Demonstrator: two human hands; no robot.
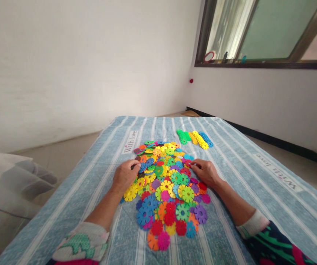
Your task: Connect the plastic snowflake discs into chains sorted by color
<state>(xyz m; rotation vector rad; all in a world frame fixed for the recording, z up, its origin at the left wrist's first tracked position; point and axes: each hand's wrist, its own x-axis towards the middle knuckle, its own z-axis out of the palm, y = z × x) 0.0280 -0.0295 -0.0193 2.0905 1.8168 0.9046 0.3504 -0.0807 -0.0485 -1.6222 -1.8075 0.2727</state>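
A heap of notched plastic flower discs [171, 176] in many colours is spread over the striped cloth. At its left edge is my left hand [126, 176], fingers curled and thumb near the index finger. Its fingertips reach beside a blue disc [143, 167]; whatever they pinch is hidden. Across the heap, my right hand [206, 172] has thumb and index fingertip together at a red flower disc [188, 163] on the right edge. Purple, green, orange and yellow discs overlap between the two hands.
Behind the heap lie rows of stacked discs: green [183, 137], yellow [200, 140] and blue [205, 139]. The blue striped cloth [97, 173] covers the surface. Pale sheer fabric [14, 180] is at the left. A window [268, 33] and white walls stand beyond.
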